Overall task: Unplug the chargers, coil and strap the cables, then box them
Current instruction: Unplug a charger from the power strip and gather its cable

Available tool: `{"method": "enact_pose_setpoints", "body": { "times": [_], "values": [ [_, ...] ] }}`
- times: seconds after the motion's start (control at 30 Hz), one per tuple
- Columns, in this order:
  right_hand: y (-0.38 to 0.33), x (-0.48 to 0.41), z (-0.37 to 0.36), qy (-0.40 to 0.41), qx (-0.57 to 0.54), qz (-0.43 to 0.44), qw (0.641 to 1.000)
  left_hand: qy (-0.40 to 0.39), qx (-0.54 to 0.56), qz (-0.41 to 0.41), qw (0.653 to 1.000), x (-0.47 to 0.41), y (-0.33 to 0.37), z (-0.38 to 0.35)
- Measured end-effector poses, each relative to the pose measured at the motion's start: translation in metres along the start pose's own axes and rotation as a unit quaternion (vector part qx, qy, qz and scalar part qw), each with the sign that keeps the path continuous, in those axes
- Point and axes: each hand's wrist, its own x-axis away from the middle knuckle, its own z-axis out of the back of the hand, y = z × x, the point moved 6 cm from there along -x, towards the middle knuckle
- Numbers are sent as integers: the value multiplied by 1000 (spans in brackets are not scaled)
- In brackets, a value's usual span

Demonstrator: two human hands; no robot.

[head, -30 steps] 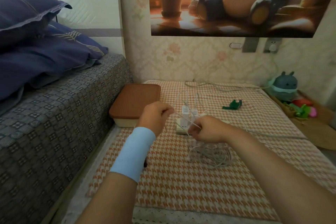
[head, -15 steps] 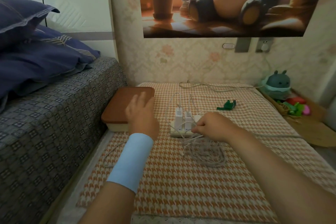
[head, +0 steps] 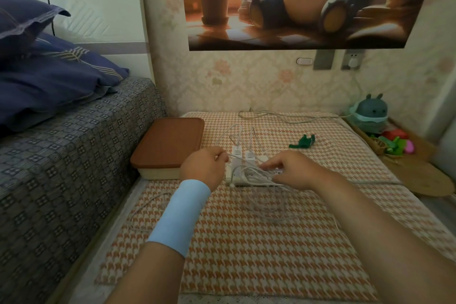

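Note:
Two white chargers [head: 243,157] stand plugged into a white power strip [head: 249,179] on the houndstooth mat [head: 246,242]. My left hand [head: 203,168], with a blue wristband, pinches a thin white cable [head: 249,173] just left of the chargers. My right hand [head: 290,170] grips loops of the same white cable over the strip's right half. More loose cable lies blurred on the mat below my right hand. A cream box with a brown lid [head: 170,145] sits shut to the left. Green straps [head: 304,142] lie behind the strip.
A bed with a patterned cover [head: 61,168] and blue pillows borders the mat on the left. The strip's grey cord [head: 283,117] runs along the wall toward a wall socket [head: 352,59]. A plush toy [head: 371,113] and a basket of toys sit at the right.
My left hand came back from the box lid and took hold of the cable beside the chargers. My right hand shifted a little right, still holding the cable loops.

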Motion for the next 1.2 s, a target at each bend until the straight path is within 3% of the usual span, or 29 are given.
{"method": "enact_pose_setpoints", "body": {
  "times": [0.13,0.23,0.3,0.37,0.43,0.53,0.67,0.8,0.9,1.0,1.07,1.1,1.2],
  "values": [
    [1,-2,-10,-52,70,-19,996,44,123,60,990,2,-4,1],
    [-14,-1,-11,-58,129,0,990,-26,198,23,980,4,10,-9],
    [-25,0,-6,-11,4,32,999,-95,190,-5,977,4,18,-17],
    [-33,0,-7,-7,-131,56,990,-116,178,-23,977,4,23,-19],
    [-37,-1,-12,-27,-143,66,987,-93,195,-31,976,3,27,-13],
    [-32,0,-25,-96,-23,46,994,-24,293,-9,956,1,25,-1],
    [-17,7,-40,-182,78,-19,980,111,434,91,890,-4,-4,17],
    [-19,3,-28,-122,-27,-11,992,174,474,97,858,-5,-20,28],
    [-18,9,-22,-204,-90,-18,975,192,483,145,842,-3,-35,28],
    [-22,20,-21,-275,-154,-20,949,158,463,185,853,-4,-40,26],
    [-23,21,-18,-253,-270,-45,928,91,452,182,868,-3,-32,19],
    [-23,23,-16,-240,-262,-71,932,39,463,170,869,-2,-25,14],
    [-11,16,-9,-163,20,-87,983,-112,493,138,852,1,-3,0]
  ]
}}
